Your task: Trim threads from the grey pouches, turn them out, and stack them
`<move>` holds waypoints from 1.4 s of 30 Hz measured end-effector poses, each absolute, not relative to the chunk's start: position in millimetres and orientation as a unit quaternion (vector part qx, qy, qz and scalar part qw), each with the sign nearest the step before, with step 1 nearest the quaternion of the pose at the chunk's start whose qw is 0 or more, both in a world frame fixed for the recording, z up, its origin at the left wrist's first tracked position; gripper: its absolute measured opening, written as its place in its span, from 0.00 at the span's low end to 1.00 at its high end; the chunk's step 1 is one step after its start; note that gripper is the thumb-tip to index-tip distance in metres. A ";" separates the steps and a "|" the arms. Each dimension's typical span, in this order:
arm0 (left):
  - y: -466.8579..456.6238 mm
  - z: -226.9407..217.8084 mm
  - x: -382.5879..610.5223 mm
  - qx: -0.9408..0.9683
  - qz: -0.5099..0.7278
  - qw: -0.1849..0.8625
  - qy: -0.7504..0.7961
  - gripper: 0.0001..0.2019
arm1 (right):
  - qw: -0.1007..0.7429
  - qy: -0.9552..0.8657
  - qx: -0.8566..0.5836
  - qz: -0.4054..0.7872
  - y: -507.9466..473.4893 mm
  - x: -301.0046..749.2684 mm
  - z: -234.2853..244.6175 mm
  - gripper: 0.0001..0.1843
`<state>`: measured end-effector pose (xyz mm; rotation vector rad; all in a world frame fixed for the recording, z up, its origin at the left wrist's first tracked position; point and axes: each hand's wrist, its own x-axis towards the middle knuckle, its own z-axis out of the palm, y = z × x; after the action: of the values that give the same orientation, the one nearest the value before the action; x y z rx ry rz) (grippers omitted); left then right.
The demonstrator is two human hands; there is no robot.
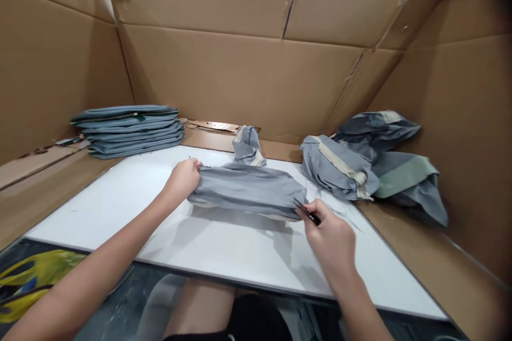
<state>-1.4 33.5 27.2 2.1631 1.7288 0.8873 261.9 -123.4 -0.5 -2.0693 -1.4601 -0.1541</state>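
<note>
Right hand (330,240) pinched around small black scissors (309,213), blades at the edge of a gray garment (248,189); left hand (182,178) closed on its left end, garment lying on the white counter (224,248). Folded stack (128,132) at left, flat and squared; crumpled pieces (344,168), seemingly unworked, lie heaped at right.

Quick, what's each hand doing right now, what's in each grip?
Left hand: closed, gripping the end of a bunched grey cloth piece.
Right hand: closed, holding small black-handled scissors.
</note>
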 end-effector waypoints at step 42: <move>-12.4 19.0 -22.6 0.699 0.518 0.134 0.473 0.10 | 0.401 -0.585 -0.703 0.057 -115.6 285.9 -4.0 0.21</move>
<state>-22.6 -12.4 19.0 2.0269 1.3719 1.5022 285.9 -115.6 -4.0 -1.7778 -1.4785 0.1436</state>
